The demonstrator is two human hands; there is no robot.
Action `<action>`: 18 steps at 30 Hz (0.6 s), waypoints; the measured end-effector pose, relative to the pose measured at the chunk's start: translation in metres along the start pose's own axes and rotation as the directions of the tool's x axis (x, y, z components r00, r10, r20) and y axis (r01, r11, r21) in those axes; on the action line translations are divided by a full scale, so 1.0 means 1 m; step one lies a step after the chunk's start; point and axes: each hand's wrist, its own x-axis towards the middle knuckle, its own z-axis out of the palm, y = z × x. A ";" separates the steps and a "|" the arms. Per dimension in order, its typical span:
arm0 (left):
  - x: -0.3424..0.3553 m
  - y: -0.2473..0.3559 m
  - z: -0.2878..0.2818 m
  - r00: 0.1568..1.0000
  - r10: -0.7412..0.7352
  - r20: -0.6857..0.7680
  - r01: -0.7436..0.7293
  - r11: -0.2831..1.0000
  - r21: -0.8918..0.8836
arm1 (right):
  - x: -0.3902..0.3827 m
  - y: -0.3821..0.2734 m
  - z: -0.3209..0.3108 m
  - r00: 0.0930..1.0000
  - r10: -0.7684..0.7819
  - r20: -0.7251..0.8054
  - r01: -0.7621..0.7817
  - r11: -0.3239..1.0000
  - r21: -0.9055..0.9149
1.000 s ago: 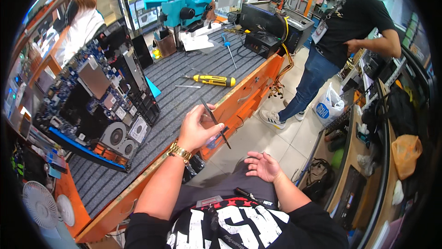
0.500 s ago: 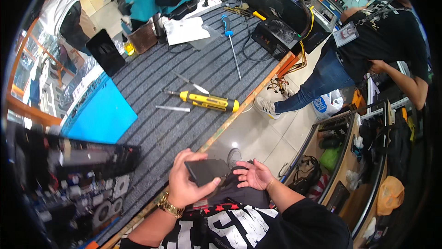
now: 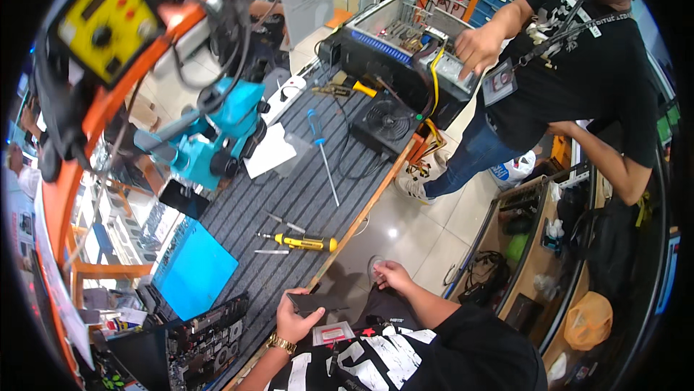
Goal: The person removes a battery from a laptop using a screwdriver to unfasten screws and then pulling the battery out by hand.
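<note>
My left hand (image 3: 292, 323) grips a flat, dark rectangular thing (image 3: 318, 301) in front of my body, by the table's front edge; its exact kind does not show. My right hand (image 3: 394, 277) is held to the right, apart from it, with fingers curled in and nothing visible in them. Ahead on the striped grey bench mat (image 3: 289, 196) lies a yellow and black screwdriver (image 3: 309, 243). A slim pointed tool (image 3: 288, 223) and a thin pale tool (image 3: 272, 251) lie beside it. Farther off is a long screwdriver with a blue handle (image 3: 315, 125).
A black power supply (image 3: 385, 125) and an opened computer case (image 3: 372, 58) stand at the far end. A teal microscope (image 3: 228, 123), blue mat (image 3: 195, 272) and opened laptop (image 3: 206, 340) line the left. Another person (image 3: 571, 95) stands right of the case, near shelves (image 3: 538, 254).
My view has lifted and shifted, showing more of the far bench. My right hand's fingers have curled from spread. The other person's hand has come over the computer case.
</note>
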 end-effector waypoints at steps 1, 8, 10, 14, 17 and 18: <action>0.002 0.008 0.001 1.000 0.005 0.019 -0.006 0.999 0.053 | -0.001 -0.021 -0.002 0.998 -0.041 -0.056 0.035 0.993 -0.110; 0.022 0.046 0.018 0.986 -0.097 0.136 0.034 0.912 0.408 | -0.017 -0.187 -0.032 0.881 -0.457 0.124 0.445 0.710 -0.545; 0.027 0.051 0.022 0.986 -0.082 0.143 0.008 0.889 0.458 | -0.020 -0.230 -0.034 0.865 -0.452 0.220 0.485 0.637 -0.599; 0.033 0.057 0.030 0.985 -0.081 0.154 -0.015 0.842 0.539 | -0.015 -0.291 -0.016 0.678 -0.604 0.420 0.685 0.310 -0.660; 0.036 0.060 0.035 0.987 -0.073 0.141 -0.010 0.859 0.512 | -0.010 -0.310 0.017 0.599 -0.590 0.541 0.761 0.210 -0.614; 0.037 0.061 0.036 0.988 -0.048 0.146 -0.030 0.871 0.491 | -0.008 -0.313 0.029 0.649 -0.515 0.560 0.717 0.169 -0.677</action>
